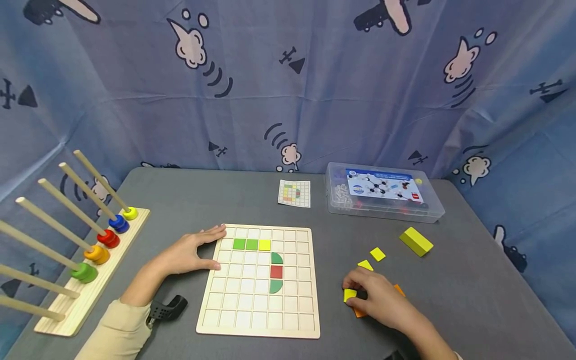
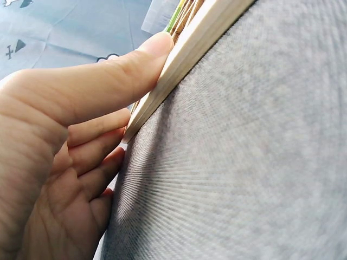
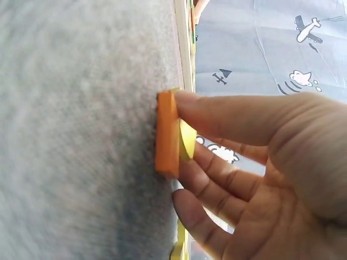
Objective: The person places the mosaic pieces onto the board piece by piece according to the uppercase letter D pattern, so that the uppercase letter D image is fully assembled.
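Note:
My left hand (image 1: 184, 254) rests at the left side of the wooden grid board (image 1: 246, 302), thumb and fingertips touching its edge. Two green squares (image 1: 245, 244), a yellow square (image 1: 264, 245), two green quarter-circle pieces (image 1: 276, 286) and a red square (image 1: 276, 272) lie in the grid. Right of the board, my right hand (image 1: 384, 302) pinches a small yellow block (image 1: 349, 294) between thumb and fingers. An orange block (image 3: 167, 135) lies on the table close to that hand, which partly hides it in the head view.
Beyond the right hand lie yellow pieces (image 1: 377, 254) and a long yellow block (image 1: 416, 241). A pattern card (image 1: 294, 193) and a clear plastic box (image 1: 382, 210) are at the back. A wooden bead abacus (image 1: 101, 270) stands at the left.

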A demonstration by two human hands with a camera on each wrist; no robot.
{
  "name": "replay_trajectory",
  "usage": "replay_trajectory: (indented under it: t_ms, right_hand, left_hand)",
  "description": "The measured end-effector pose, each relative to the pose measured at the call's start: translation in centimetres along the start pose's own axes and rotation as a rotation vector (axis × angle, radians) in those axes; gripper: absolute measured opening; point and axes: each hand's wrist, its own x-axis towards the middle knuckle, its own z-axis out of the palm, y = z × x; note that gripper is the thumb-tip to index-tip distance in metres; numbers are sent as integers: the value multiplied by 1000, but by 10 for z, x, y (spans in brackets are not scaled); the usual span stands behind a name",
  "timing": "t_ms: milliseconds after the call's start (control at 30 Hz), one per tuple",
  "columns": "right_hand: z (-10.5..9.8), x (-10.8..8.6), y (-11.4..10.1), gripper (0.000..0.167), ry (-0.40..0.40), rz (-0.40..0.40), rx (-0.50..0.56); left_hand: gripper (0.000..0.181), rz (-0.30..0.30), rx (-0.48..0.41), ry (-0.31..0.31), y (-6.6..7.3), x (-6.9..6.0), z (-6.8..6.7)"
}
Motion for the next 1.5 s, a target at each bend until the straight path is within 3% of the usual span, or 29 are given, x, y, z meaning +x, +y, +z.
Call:
replay_trajectory:
  t_ms: [300,567,900,1167,1500]
  right_hand:
    - [5,0,5,19,24,-15,24]
    - [3,-1,10,21,55,-99,98]
    - [2,-1,8,22,55,-74,101]
    - [-2,4,-6,20,47,-111,133]
    - [5,21,-36,23,-32,-163,148]
  left_hand:
    - [86,-10,-3,-6,0,-2,1]
    - [88,-10,-11,-13,2,0,-1]
    - [87,-7,-14,-15,1,0,-2]
    - [87,-7,-28,-19,1,1,-2]
    - [88,-21,-34,-29,2,0,-2]
